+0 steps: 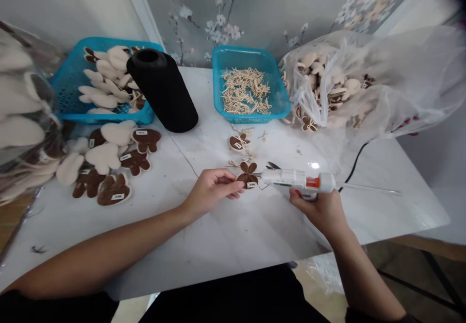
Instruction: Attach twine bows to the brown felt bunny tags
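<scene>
My left hand (213, 193) pinches a small brown and cream rabbit-shaped felt piece (247, 175) by its lower edge, and a small white label shows on the piece. My right hand (320, 211) is wrapped around the grip of a white hot glue gun (296, 179) with an orange trigger part. The gun's nozzle points left and nearly touches the felt piece. A long clear glue stick (367, 188) runs out of the gun's back. Beside the nozzle lies a tied straw bow (240, 164), and another small rabbit piece (239, 142) lies just beyond it.
Several finished rabbit pieces (112, 160) lie at the table's left. Behind stand a blue basket of rabbit pieces (73, 85), a black thread cone (163, 90), a blue tray of straw bows (247, 60) and a plastic bag of pieces (335, 85). Black-handled scissors (273, 165) lie behind the gun.
</scene>
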A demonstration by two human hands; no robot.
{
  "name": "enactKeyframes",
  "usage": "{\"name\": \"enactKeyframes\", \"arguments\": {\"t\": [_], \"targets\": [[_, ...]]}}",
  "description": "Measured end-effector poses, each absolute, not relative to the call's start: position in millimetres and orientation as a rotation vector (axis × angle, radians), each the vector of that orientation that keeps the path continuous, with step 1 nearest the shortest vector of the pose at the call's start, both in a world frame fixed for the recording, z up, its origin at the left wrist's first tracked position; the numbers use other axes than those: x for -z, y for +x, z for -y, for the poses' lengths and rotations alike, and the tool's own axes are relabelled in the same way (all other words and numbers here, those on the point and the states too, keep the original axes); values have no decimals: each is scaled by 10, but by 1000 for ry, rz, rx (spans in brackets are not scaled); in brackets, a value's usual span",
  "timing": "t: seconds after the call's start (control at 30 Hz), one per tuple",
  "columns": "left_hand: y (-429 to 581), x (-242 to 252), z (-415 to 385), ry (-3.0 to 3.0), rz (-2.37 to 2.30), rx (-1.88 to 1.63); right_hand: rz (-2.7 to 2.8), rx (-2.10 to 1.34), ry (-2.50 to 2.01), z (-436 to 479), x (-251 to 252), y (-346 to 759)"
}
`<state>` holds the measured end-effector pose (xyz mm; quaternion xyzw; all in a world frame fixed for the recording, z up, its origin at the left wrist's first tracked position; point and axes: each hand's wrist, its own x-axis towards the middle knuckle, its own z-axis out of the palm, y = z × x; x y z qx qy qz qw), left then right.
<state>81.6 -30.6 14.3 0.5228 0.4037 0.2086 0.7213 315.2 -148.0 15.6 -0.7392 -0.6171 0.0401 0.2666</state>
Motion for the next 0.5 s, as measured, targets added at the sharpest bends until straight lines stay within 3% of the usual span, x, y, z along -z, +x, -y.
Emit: {"name": "enactKeyframes", "arguments": {"t": [0.5], "targets": [[807,-110,319,1147,-859,-491,1653,-102,-2027,1524,-160,3157]]}}
